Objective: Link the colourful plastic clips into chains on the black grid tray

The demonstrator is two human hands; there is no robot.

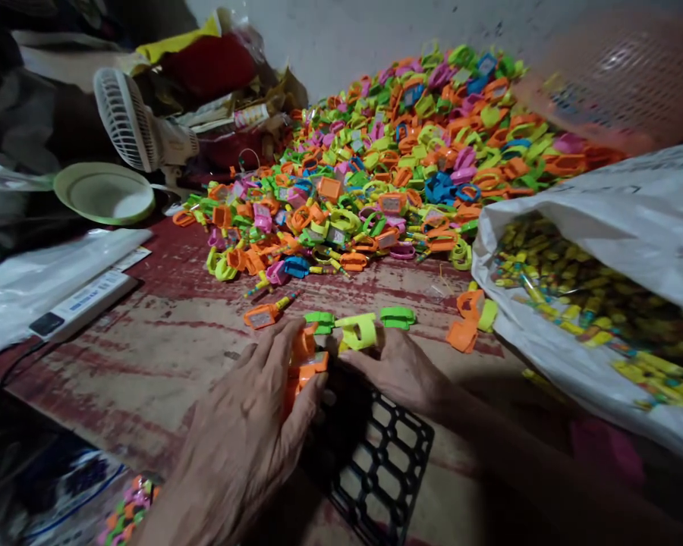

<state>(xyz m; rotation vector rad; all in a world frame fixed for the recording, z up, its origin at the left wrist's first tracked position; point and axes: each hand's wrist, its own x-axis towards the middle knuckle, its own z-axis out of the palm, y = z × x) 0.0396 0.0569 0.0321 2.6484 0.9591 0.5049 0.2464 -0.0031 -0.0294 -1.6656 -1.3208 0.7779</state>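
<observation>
My left hand (250, 425) lay palm down on the worn red floor (165, 334), fingers curled loosely around an orange plastic toy watch (306, 362); the thumb pressed against its lower edge, so the grip was closed on that piece. My right hand (401, 371) rested just beside it, knuckles up, with its fingertips touching a yellow-green plastic toy watch (360, 331). I could not tell whether the right hand actually gripped that piece or only touched it, because the fingers hid the contact.

Both hands sat at the far edge of a black plastic grid tray (376, 462), which lay flat on the floor directly in front of me. Two green watch pieces (397, 317) lay on the floor just beyond the fingertips, and one orange piece with a clear face (260, 315) lay to their left, apart from the hands.

A large heap of toy watches (410, 144) in orange, green, yellow, pink and blue covered the floor further back. To the right, an open white sack (603, 227) held small yellow wrapped items (574, 303). A pink perforated basket (620, 76) stood above the sack. On the left stood a small white fan (133, 121) and a pale green plate (105, 193).
</observation>
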